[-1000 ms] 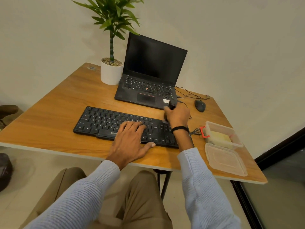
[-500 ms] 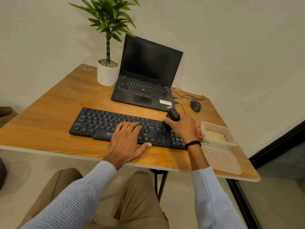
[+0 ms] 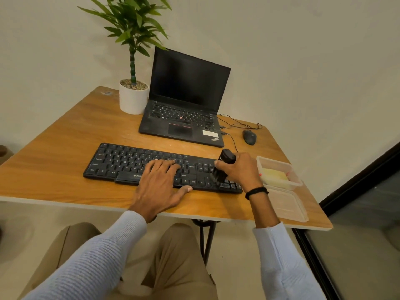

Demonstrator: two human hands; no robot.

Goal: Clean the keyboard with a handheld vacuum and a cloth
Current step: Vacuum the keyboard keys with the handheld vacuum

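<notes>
the black keyboard [image 3: 129, 163] lies across the near part of the wooden table [image 3: 65, 131], its long edge along the table's front. the left hand [image 3: 160, 185] rests flat on its middle keys, fingers straight and spread, thumb on the front edge – nothing grasped. the right hand [image 3: 240, 172] is curled round the handheld vacuum [image 3: 226, 158], a small black cylinder held tilted, its lower end down on the keys at the keyboard's right end. a dark band [image 3: 256, 191] circles that wrist.

behind the keyboard stands an open laptop [image 3: 186, 100] with a dark screen, a potted plant [image 3: 133, 98] just to its left and a mouse [image 3: 249, 137] on its right. right of the keyboard sits a clear plastic box [image 3: 279, 164] with something pale yellow [image 3: 273, 175] inside – whether it is the cloth i cannot tell – and its lid [image 3: 285, 204] lies nearer the table's front edge.
</notes>
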